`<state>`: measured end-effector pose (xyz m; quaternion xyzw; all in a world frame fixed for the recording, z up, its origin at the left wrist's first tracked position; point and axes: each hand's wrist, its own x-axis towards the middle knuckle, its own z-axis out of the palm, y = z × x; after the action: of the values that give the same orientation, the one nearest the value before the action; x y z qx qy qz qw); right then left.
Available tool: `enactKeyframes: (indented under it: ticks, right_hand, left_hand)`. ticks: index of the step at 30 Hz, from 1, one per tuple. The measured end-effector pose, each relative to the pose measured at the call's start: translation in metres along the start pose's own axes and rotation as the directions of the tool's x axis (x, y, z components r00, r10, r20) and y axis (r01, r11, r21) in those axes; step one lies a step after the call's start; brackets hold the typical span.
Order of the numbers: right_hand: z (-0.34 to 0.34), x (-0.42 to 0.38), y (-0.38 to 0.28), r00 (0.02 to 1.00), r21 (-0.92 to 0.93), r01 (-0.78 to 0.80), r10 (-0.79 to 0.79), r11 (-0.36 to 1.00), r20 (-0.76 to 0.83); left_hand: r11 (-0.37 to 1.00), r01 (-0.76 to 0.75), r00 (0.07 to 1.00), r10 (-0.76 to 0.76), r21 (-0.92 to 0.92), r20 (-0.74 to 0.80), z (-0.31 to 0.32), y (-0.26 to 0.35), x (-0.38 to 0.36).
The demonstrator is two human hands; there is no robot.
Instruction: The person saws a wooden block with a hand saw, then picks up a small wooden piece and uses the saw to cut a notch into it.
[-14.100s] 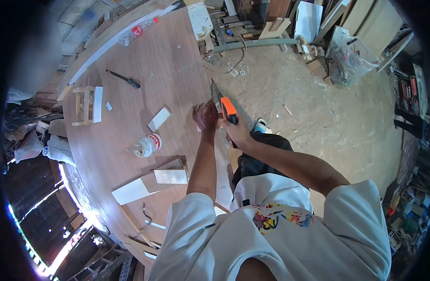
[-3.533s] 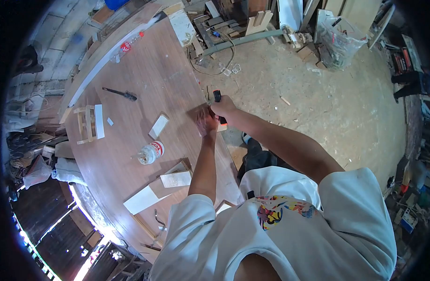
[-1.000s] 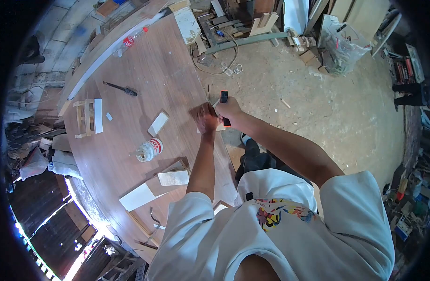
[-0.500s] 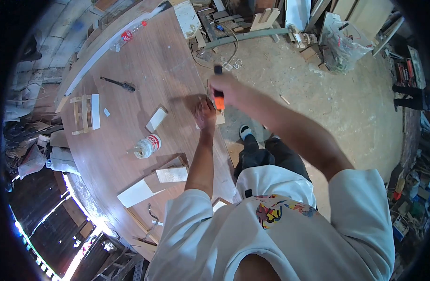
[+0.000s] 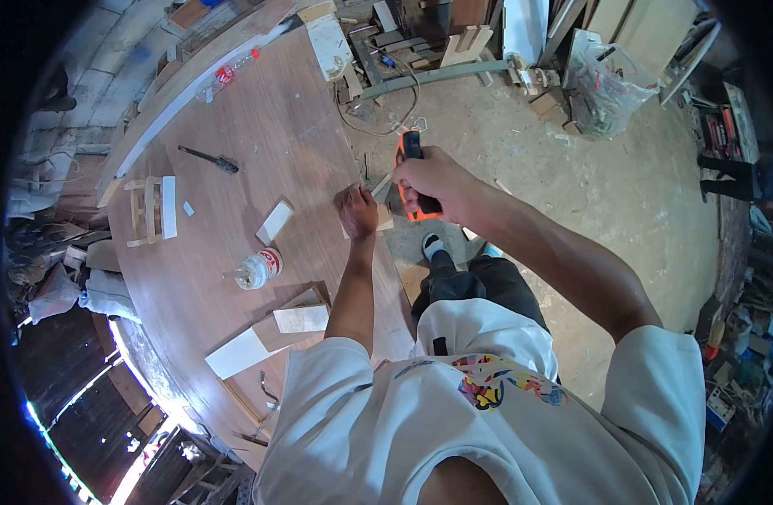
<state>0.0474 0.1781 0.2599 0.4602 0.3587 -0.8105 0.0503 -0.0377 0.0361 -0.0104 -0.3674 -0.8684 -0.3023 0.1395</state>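
From my feed the biggest thing is the brown wooden tabletop (image 5: 260, 118), a long laminate slab running up the left side, with the dusty concrete floor (image 5: 589, 202) to its right. A long pale plank (image 5: 184, 84) lies along the far edge of the tabletop.

Next down: a flat white panel (image 5: 235, 353) and a tan wood offcut (image 5: 301, 318) sit near the closer end, touching or overlapping, can't tell which. A small wooden frame (image 5: 146, 210) with a white strip rests near the left edge. A clear glue jar with a red label (image 5: 256, 269) lies on its side mid-table, and a small white block (image 5: 274, 222) is just beyond it. A dark screwdriver (image 5: 205, 157) lies further up.

The left hand (image 5: 358, 210) is pressed down, fingers curled, on a small wood piece (image 5: 381, 217) at the right edge of the tabletop. The right hand (image 5: 433, 181) is clenched around the orange-and-black handle of a handsaw (image 5: 412, 151), held up over the floor just beside that edge; the blade is hidden from me.
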Motion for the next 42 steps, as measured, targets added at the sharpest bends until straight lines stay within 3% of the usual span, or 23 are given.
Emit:
enactKeyframes:
  ticks: [9,12,16,19,25,28,30,31,32,33,34,35,36,39,40,41,42]
  right_hand:
    - [0.007,-0.008,-0.003,0.991,0.034,0.119,-0.117,0.992,-0.061]
    - [0.012,-0.013,-0.006,0.987,0.046,0.155,-0.156,0.987,0.026]
    - [0.023,-0.019,-0.007,0.990,0.030,0.139,-0.139,0.990,0.013]
    - [0.028,-0.015,-0.002,0.992,0.032,0.127,-0.128,0.991,0.016]
    - [0.033,-0.015,0.002,0.995,0.004,0.097,-0.097,0.995,0.010]
    - [0.036,-0.015,0.004,0.997,-0.044,0.072,-0.072,0.996,-0.013]
    - [0.038,-0.015,0.006,0.998,-0.019,0.049,-0.048,0.999,0.043]
    - [0.040,-0.015,0.006,0.998,-0.019,0.048,-0.047,0.999,0.042]
    - [0.043,-0.015,0.006,0.998,-0.010,0.048,-0.048,0.999,0.029]
    - [0.046,-0.014,0.007,0.999,-0.001,0.047,-0.047,0.999,0.018]
    - [0.050,-0.010,0.006,0.999,-0.001,0.046,-0.046,0.999,0.018]
    - [0.053,-0.003,0.003,0.999,-0.021,0.041,-0.041,0.999,-0.003]
    - [0.054,0.002,0.002,0.999,-0.039,0.035,-0.036,0.999,-0.026]
    - [0.056,-0.010,-0.019,1.000,0.007,0.019,-0.019,1.000,-0.011]
    - [0.056,-0.017,-0.024,1.000,0.005,0.014,-0.014,1.000,-0.011]
    - [0.055,-0.024,-0.028,1.000,0.008,0.015,-0.015,1.000,-0.010]
    - [0.054,-0.027,-0.030,1.000,0.009,0.019,-0.019,1.000,-0.009]
  left_hand:
    - [0.988,0.149,0.981,-0.153,0.038,0.117,0.003,0.002,-0.003]
    - [0.996,0.090,0.994,-0.090,-0.003,0.057,0.003,0.000,-0.003]
    - [0.997,0.075,0.994,-0.077,0.029,0.082,0.009,-0.010,-0.010]
    - [0.998,0.012,0.997,-0.007,-0.055,0.077,0.019,-0.022,-0.015]
    - [0.986,0.156,0.973,-0.143,-0.057,0.179,0.017,-0.022,-0.018]
    - [0.982,0.125,0.989,-0.113,-0.140,0.093,0.018,-0.020,-0.017]
    - [0.741,0.311,0.939,-0.336,-0.595,0.073,0.023,-0.019,-0.018]
    - [0.740,0.312,0.939,-0.336,-0.596,0.074,0.015,-0.013,-0.013]
    - [0.928,0.211,0.977,-0.190,-0.308,0.097,0.005,-0.008,-0.009]
    - [0.999,0.054,0.984,-0.054,0.006,0.168,-0.002,-0.005,-0.006]
    - [0.999,0.054,0.984,-0.054,0.006,0.168,0.013,-0.018,-0.017]
    - [0.950,0.142,0.989,-0.124,-0.278,0.081,0.029,-0.030,-0.027]
    - [0.816,0.189,0.977,-0.214,-0.546,0.018,0.040,-0.040,-0.034]
    - [0.913,0.113,0.989,-0.141,-0.392,-0.043,-0.010,0.010,-0.003]
    - [0.983,-0.018,0.992,-0.005,-0.184,-0.123,-0.027,0.024,0.008]
    - [0.983,-0.014,0.993,-0.009,-0.184,-0.122,-0.022,0.015,0.003]
    - [0.994,0.035,0.999,-0.034,-0.103,0.013,-0.006,-0.003,-0.006]
